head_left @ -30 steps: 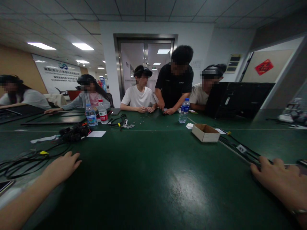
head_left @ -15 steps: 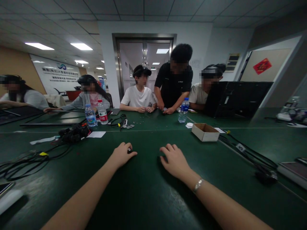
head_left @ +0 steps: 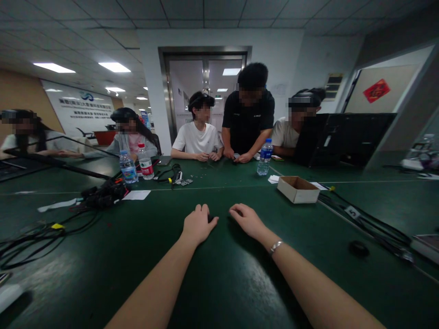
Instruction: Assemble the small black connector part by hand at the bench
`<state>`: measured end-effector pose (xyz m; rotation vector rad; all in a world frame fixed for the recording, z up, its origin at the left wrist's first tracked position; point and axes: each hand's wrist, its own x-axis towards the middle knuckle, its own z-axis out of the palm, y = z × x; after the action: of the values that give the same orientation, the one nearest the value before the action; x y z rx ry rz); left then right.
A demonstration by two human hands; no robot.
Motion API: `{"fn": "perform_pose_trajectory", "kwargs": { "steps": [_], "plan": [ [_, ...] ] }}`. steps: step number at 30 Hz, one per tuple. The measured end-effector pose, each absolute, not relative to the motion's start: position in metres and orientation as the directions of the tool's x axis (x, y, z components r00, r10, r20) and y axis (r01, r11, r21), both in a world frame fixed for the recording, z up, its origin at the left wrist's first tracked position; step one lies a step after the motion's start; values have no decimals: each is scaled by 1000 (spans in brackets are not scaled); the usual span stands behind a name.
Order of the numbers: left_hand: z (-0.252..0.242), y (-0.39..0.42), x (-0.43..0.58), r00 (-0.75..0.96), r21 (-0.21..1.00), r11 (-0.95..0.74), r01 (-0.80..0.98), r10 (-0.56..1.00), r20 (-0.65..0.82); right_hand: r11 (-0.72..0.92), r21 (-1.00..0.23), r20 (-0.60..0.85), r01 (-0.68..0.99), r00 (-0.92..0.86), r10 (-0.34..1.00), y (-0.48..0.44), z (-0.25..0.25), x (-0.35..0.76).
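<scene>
Both my forearms reach out over the dark green table (head_left: 219, 274). My left hand (head_left: 198, 225) rests on it near the middle, fingers curled, with a small dark object (head_left: 210, 219) pinched at the fingertips. My right hand (head_left: 247, 220) lies just to its right, palm down on the table, fingers loosely together and pointing left toward the left hand. It holds nothing that I can see. A bracelet (head_left: 275, 246) sits on my right wrist. A small gap separates the two hands.
An open cardboard box (head_left: 297, 189) stands at the right, past my hands. Cables with a tag marked 5 (head_left: 353, 212) and a black round object (head_left: 358, 249) lie further right. Black cables (head_left: 34, 233), a black bundle (head_left: 103, 194) and water bottles (head_left: 128, 167) are at left. Several people sit opposite.
Both hands came in from the table's far sides to its middle. Over the last half second they closed toward each other, and the left hand moved right with the small dark object.
</scene>
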<state>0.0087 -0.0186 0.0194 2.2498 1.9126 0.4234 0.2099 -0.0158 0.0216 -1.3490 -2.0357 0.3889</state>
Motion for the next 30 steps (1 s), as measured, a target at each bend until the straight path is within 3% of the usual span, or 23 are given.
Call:
{"fn": "perform_pose_trajectory", "kwargs": {
  "steps": [4, 5, 8, 12, 17, 19, 22, 25, 30],
  "plan": [
    [22, -19, 5, 158, 368, -173, 913, 985, 71, 203, -617, 284, 760, -25, 958, -21, 25, 301],
    [22, -18, 5, 158, 376, -175, 910, 985, 74, 78, -628, 253, 774, 108, 962, -24, 28, 324],
    [21, -18, 5, 160, 389, -184, 902, 983, 95, -119, -622, 221, 774, 319, 922, -35, 36, 382],
    [18, -18, 5, 159, 400, -189, 897, 981, 108, -170, -635, 269, 753, 423, 865, -38, 38, 409],
    [17, -16, 6, 121, 414, -162, 896, 985, 124, 96, -651, 315, 753, 153, 937, -19, 28, 351],
    [18, -12, 11, 113, 403, -149, 903, 987, 112, 178, -682, 239, 710, -14, 971, -10, 25, 308],
    [17, -6, 20, 84, 371, -118, 921, 991, 106, 171, -769, 70, 616, -185, 980, 0, 20, 238],
    [10, -2, 26, 54, 334, -106, 937, 985, 162, 187, -808, 41, 559, -262, 964, 6, 17, 183],
    [4, -3, 24, 89, 359, -159, 920, 975, 203, 299, -713, 134, 634, -296, 946, 10, 14, 156]
  ]
}}
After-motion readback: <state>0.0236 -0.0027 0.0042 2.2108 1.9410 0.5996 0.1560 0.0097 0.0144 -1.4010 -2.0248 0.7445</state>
